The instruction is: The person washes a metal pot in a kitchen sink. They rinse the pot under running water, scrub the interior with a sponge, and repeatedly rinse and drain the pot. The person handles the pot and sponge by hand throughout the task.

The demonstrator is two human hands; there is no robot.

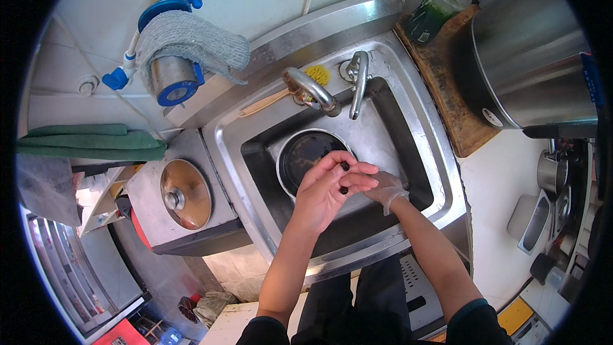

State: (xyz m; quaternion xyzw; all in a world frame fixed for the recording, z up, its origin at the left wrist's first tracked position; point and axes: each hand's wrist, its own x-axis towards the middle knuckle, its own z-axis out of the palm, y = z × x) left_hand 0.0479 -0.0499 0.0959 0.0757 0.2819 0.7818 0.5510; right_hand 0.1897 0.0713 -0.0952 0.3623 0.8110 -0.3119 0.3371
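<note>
My left hand (325, 187) is bare and raised over the sink, palm turned up and fingers bent. Two small dark round pieces (344, 166) are held at its fingers; they look soft and shiny, perhaps tapioca pearls. My right hand (387, 189) wears a clear plastic glove and is beside and partly behind the left fingertips. Its own fingers are mostly hidden, so whether it holds anything does not show. Below my left hand, a round metal pot (285, 151) with dark contents stands in the stainless steel sink (443, 172).
A curved faucet (313, 87) and a second tap (359, 86) overhang the basin. Behind them lies a yellow-bristled brush (316, 75). At left is a glass lid (191, 191); at right, a large steel container (527, 57) and a bottle of green liquid (438, 7) stand on a wooden board (459, 124).
</note>
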